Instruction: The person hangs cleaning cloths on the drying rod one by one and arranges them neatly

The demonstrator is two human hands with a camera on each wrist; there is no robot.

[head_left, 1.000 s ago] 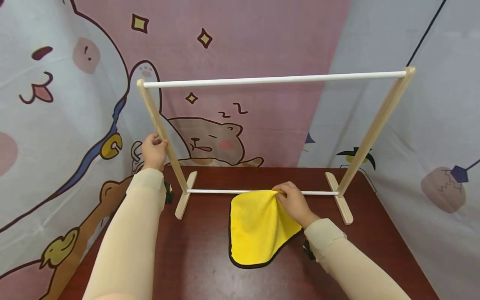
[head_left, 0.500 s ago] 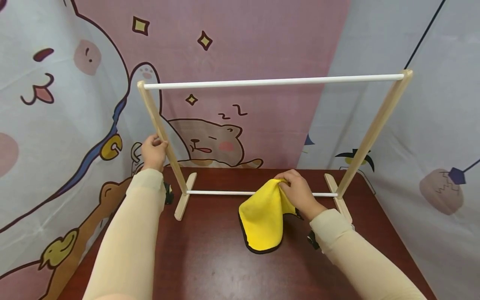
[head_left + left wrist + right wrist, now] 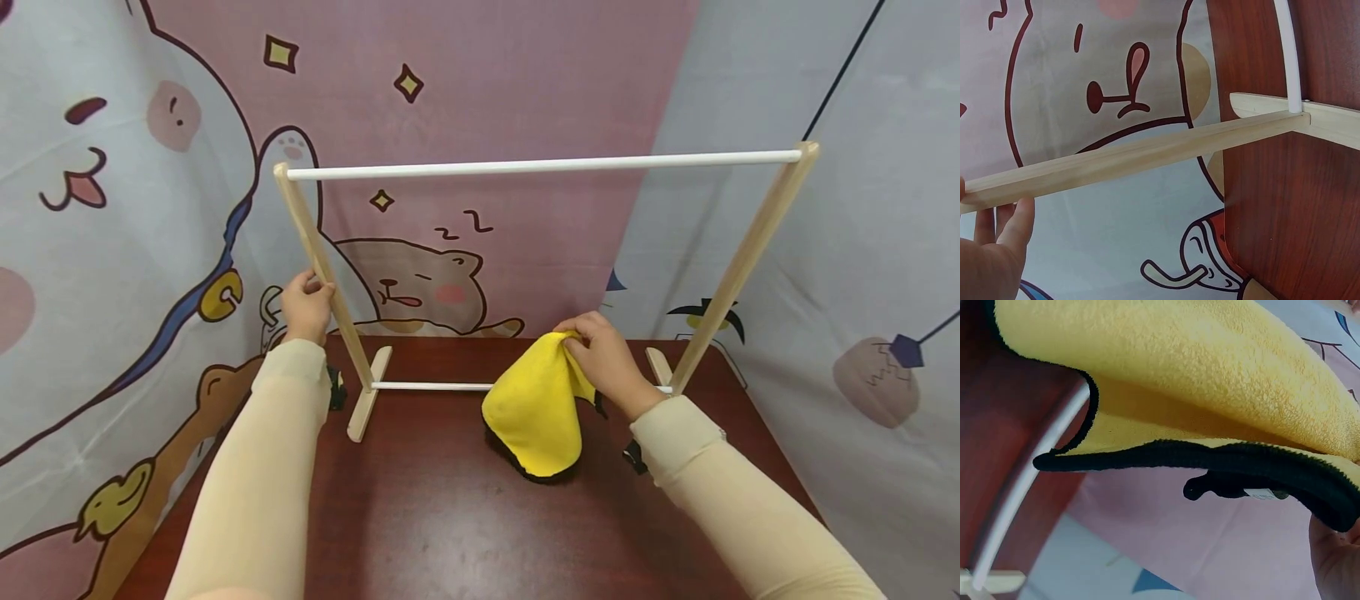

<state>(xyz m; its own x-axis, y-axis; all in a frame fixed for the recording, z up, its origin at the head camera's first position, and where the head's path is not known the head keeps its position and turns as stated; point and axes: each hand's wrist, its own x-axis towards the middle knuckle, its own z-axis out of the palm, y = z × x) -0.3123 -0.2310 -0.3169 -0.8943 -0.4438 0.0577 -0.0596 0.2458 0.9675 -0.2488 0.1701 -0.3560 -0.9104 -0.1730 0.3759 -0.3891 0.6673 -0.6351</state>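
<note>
A yellow cloth with a black border hangs from my right hand, which pinches its top edge in the head view. Close up in the right wrist view, the fuzzy cloth folds over itself, with a black loop and small white label along its border. My left hand holds the left wooden post of a drying rack. Fingers and thumb lie at that post in the left wrist view. The cloth hangs in front of the rack's lower white bar, hiding part of it.
The rack's upper white bar spans two slanting posts. Its feet stand on a dark red-brown table. A cartoon-printed curtain encloses the back and both sides.
My right hand has lifted the cloth higher and slightly to the right; the cloth has gathered and hangs narrower. My left hand stays on the post.
</note>
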